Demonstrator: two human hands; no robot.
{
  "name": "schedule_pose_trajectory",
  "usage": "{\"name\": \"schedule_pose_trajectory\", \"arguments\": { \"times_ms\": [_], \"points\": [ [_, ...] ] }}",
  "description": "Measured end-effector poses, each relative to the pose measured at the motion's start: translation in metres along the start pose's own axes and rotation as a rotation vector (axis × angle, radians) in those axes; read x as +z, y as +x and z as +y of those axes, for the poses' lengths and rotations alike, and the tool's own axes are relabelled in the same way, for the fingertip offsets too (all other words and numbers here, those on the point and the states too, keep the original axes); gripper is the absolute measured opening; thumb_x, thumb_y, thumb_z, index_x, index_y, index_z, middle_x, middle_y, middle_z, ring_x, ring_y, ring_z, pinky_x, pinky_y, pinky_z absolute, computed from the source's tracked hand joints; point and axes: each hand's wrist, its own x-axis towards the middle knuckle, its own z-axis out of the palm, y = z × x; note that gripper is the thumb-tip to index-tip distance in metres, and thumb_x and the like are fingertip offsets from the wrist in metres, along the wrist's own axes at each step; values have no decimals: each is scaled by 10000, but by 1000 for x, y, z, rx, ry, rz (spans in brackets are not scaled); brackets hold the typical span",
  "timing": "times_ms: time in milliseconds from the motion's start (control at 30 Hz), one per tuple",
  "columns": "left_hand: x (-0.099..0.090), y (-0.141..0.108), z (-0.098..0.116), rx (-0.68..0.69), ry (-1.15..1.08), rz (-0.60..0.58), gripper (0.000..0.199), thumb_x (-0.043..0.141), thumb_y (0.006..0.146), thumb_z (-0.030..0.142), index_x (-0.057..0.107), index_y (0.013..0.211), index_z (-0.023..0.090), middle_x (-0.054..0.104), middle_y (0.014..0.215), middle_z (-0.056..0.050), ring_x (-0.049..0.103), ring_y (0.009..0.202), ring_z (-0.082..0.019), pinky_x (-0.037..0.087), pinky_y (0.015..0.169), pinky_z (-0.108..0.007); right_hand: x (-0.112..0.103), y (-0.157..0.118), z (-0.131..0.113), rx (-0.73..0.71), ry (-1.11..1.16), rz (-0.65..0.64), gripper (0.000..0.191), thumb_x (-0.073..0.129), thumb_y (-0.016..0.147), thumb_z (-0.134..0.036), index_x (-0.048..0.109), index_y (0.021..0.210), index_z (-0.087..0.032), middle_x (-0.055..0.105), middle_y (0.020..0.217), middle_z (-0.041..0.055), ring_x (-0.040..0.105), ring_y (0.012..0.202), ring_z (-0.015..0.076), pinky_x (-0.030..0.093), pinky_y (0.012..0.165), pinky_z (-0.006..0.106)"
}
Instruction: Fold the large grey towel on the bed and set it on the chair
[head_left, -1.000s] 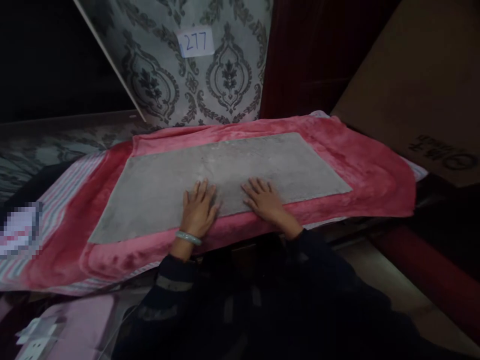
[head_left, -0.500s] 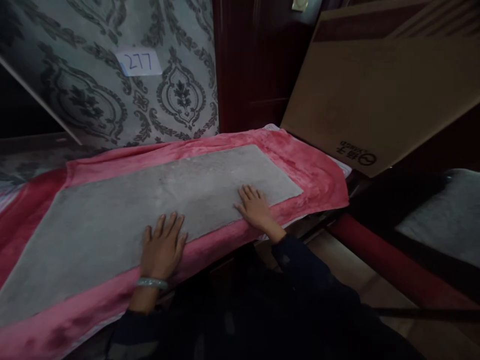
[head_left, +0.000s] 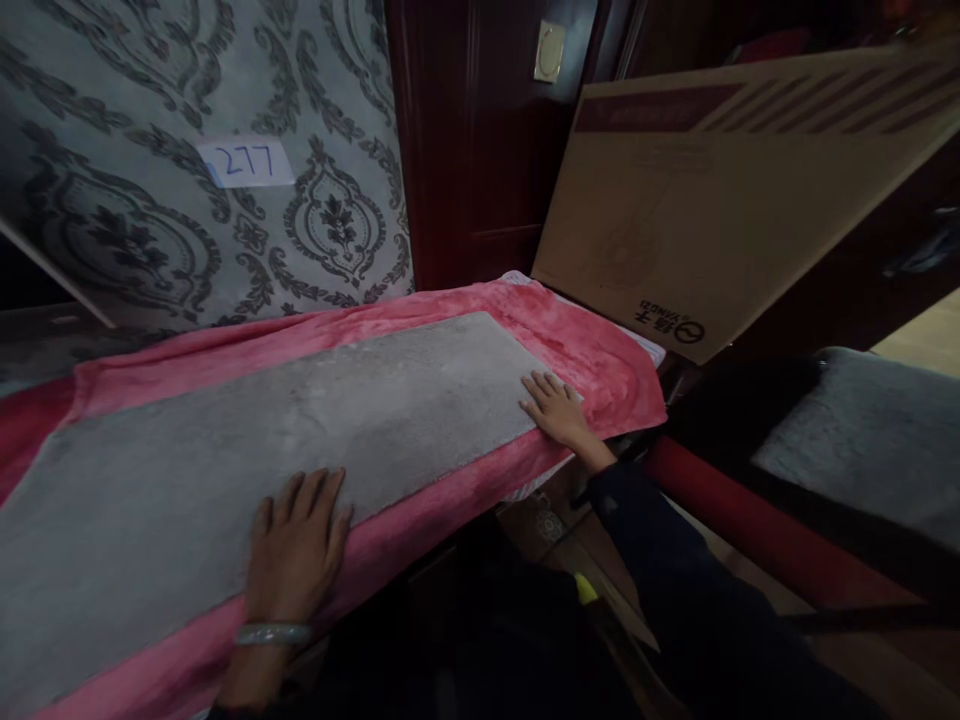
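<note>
A long grey plush fabric piece (head_left: 375,400) lies flat over a pink plush cloth (head_left: 615,375), which shows as a border all around it. With fingers spread, my left hand (head_left: 294,550) rests on the near edge of the grey piece, a bangle on its wrist. My right hand (head_left: 553,408) lies open and flat near the right end of the grey piece, by its near corner. Neither hand grips anything. Part of the near edge is hidden under both hands.
Behind stands a wall with patterned paper (head_left: 337,220) and a paper label (head_left: 246,162) reading 277. A big cardboard box (head_left: 675,210) leans at the back right. Lower right are a red roll (head_left: 750,520) and a folded grey plush piece (head_left: 870,440).
My right hand has slid right along the grey piece toward its right corner. My left hand still lies on the near edge. The view has tilted up and turned slightly right.
</note>
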Motion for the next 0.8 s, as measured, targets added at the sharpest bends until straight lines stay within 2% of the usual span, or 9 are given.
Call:
{"name": "schedule_pose_trajectory", "arguments": {
  "times_ms": [67,167,300,400,467,600,800],
  "points": [
    [0,0,0,3,15,2,563,293,972,367,578,1413,164,604,1408,-148,460,1372,-364,342,1115,-604,-2,0,8,55,-28,-19,534,348,1050,-420,408,1542,-222,338,1613,117,285,1493,305,281,1161,583],
    [0,0,0,4,24,5,561,291,977,367,584,1408,160,605,1405,-151,462,1369,-369,346,1111,-607,-8,2,-1,83,-32,5,533,340,1048,-420,442,1517,-187,377,1587,159,300,1483,324,286,1141,615],
    [1,-1,0,1,25,5,535,328,976,358,587,1405,172,602,1408,-151,466,1372,-363,345,1118,-594,-10,13,-28,-57,46,52,569,330,1049,-434,357,1568,-203,284,1633,140,259,1503,311,254,1174,584],
    [0,-2,0,1,41,-3,524,336,982,354,573,1418,185,601,1416,-135,466,1377,-351,348,1124,-580,-3,20,-39,-138,63,-4,573,325,1049,-441,345,1576,-219,261,1644,110,238,1511,307,253,1185,563],
    [-1,-3,0,3,47,-11,518,346,983,353,571,1420,190,596,1423,-128,467,1374,-348,359,1117,-582,5,22,-38,-152,43,-36,579,319,1046,-455,364,1568,-210,286,1635,111,258,1504,309,251,1188,560],
    [-1,-4,0,-4,43,-3,501,370,980,349,582,1404,189,595,1426,-125,468,1370,-345,357,1120,-591,16,23,-32,-159,28,-19,609,269,1039,-509,364,1569,-226,297,1632,102,270,1501,302,250,1191,560],
    [0,-8,3,-2,15,26,466,397,982,354,615,1355,179,614,1393,-134,485,1355,-336,363,1127,-572,22,23,-31,-158,16,-13,635,223,1031,-558,368,1569,-254,294,1636,75,270,1502,299,249,1195,555]
  ]
}}
